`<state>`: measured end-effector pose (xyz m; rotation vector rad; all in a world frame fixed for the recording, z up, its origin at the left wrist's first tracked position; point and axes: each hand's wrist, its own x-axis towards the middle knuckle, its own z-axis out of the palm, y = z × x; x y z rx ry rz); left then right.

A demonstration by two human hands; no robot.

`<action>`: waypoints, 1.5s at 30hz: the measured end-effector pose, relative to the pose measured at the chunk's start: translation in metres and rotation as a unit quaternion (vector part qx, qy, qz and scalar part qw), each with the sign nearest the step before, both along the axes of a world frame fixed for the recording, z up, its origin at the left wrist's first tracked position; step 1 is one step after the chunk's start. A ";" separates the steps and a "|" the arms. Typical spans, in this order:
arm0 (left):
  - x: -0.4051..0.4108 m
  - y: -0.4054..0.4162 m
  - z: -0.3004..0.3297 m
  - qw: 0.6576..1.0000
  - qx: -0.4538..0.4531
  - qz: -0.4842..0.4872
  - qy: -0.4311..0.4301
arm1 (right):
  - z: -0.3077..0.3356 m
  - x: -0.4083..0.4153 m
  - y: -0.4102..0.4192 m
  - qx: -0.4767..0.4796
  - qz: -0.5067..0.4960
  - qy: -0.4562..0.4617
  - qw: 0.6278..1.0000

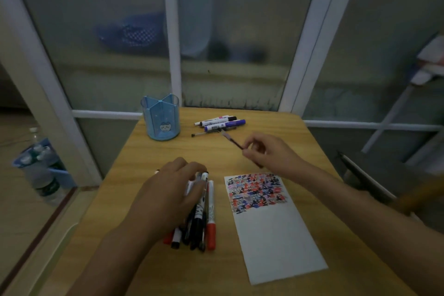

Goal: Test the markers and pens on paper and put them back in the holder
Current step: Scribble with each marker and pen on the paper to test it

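While our left hand [175, 190] lay palm down over a bundle of markers and pens [200, 218] near the front of the wooden table [149, 151], its fingers curled loosely onto their upper ends, we held a thin dark pen [236, 143] in our right hand [269, 154], pinched between thumb and fingertips above the table top. That pen slanted away to the left, its pale tip toward the far group of pens. A red-capped marker [211, 214] lay at the right edge of the bundle, just beside the paper [271, 235]. The sheet's far end was crowded with red, blue, pink and black test marks, and its near part was blank. At the far left of the table stood the blue holder [161, 116], upright, its divided compartments showing no pens. To its right lay a second small group [219, 124], among them a purple marker, a black-capped marker and a slim pen, touching one another.
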<state>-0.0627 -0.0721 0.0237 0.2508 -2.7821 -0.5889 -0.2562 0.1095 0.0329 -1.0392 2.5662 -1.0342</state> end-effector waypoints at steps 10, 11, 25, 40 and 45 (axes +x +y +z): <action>-0.007 0.094 -0.003 0.987 0.028 -0.158 -0.023 | -0.016 0.112 0.073 -0.208 -0.014 -0.230 0.951; -0.007 0.096 -0.004 0.986 0.026 -0.162 -0.011 | -0.014 0.111 0.074 -0.212 -0.017 -0.233 0.949; -0.031 0.079 -0.019 0.988 0.018 -0.153 -0.003 | -0.021 0.081 0.065 -0.239 -0.011 -0.311 0.920; -0.036 0.045 -0.023 0.962 -0.149 -0.058 -0.221 | -0.053 0.070 0.085 -0.184 -0.064 -0.188 0.963; -0.035 0.051 -0.024 0.958 -0.188 -0.049 -0.210 | -0.067 0.074 0.081 -0.182 -0.097 -0.110 0.972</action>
